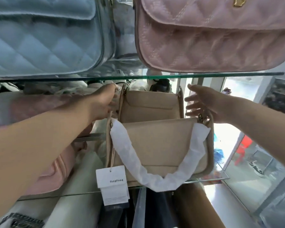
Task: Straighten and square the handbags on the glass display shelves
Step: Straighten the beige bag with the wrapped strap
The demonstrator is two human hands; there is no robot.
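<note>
**Glass shelves, two beige bags, a hand on each side**

Glass shelving fills the whole view. The upper glass shelf (204,74) cuts across the frame just above the middle, with a blue quilted bag (39,38) upper left and a pink quilted bag (212,38) upper right sitting on it.

The action's on the lower glass shelf (220,177), centre frame. The front beige bag (158,145) stands with its long axis running left-right, roughly parallel to the shelf edge. The rear beige bag (148,102) is tucked right behind it.

The left hand (104,102) is at the rear bag's left end. Its fingers are blurred, so I can't tell if it's gripping anything. The right hand (204,102) has its fingers spread, holding nothing, just beside the right end. So the hands are apart, bracketing the rear bag about equally close.

Room's tight, I'd say: glass just overhead, a soft pink bag (56,175) at lower left, open shelf end at right. The paper-wrapped strap (130,153) and tag (111,178) droop over the front edge.
</note>
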